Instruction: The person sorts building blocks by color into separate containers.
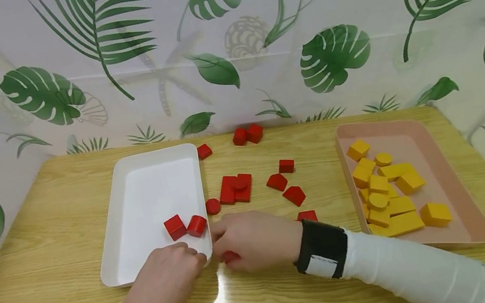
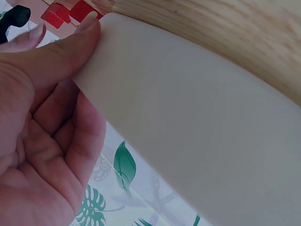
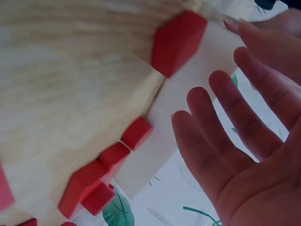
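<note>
A white tray (image 1: 107,240) lies on the table's left side, holding a red cube (image 1: 175,227) and a red cylinder (image 1: 196,226). My left hand (image 1: 165,281) grips the tray's near right corner, thumb on the rim and fingers curled beneath in the left wrist view. Beside the tray's right wall is my right hand (image 1: 258,241). Its fingers (image 3: 230,115) are extended and spread in the right wrist view, holding nothing. Close by, a red block (image 3: 178,42) sits on the table against the tray; in the head view the right hand partly covers it.
Several red blocks lie right of the tray, among them flat rectangles (image 1: 228,191), a round piece (image 1: 213,206) and wedge-like pieces (image 1: 295,196). A pink tray (image 1: 460,199) with several yellow blocks (image 1: 401,223) stands at the right. Leaf-patterned cloth (image 1: 260,83) hangs behind the table.
</note>
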`<action>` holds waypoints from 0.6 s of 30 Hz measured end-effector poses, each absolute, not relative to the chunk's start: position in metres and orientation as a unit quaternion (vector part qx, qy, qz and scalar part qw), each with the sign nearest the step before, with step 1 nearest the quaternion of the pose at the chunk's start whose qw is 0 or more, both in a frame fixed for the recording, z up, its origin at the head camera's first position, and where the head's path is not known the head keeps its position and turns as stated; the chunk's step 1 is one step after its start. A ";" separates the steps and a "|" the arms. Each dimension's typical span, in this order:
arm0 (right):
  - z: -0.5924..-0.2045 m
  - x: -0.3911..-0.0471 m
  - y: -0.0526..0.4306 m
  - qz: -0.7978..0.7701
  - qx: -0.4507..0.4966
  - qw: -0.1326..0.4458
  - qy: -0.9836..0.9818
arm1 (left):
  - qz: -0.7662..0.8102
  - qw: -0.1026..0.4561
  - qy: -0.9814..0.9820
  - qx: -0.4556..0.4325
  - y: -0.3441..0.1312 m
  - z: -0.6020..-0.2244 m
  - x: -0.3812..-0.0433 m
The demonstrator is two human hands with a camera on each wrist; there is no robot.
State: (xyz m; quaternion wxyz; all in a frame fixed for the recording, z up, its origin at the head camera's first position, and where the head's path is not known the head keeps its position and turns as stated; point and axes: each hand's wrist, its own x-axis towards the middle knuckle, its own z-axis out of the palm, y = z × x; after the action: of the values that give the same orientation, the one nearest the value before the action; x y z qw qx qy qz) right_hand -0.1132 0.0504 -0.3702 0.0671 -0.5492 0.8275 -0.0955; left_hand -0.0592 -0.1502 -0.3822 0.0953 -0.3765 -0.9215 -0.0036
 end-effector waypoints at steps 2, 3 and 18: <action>-0.376 -0.112 0.052 -0.106 -0.561 0.074 0.818 | -0.002 0.095 -0.922 -0.375 -0.151 -0.381 -0.060; -0.379 -0.112 0.053 -0.112 -0.566 0.075 0.813 | -0.002 0.095 -0.922 -0.376 -0.151 -0.381 -0.060; -0.378 -0.113 0.060 -0.126 -0.548 0.066 0.824 | 0.003 0.087 -0.924 -0.373 -0.151 -0.382 -0.060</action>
State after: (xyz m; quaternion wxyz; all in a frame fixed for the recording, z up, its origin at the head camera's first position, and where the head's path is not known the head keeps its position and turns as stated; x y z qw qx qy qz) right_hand -0.1129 0.0601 -0.3778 0.0660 -0.5482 0.8241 -0.1264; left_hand -0.0601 -0.1511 -0.3825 0.0874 -0.3729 -0.9237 0.0028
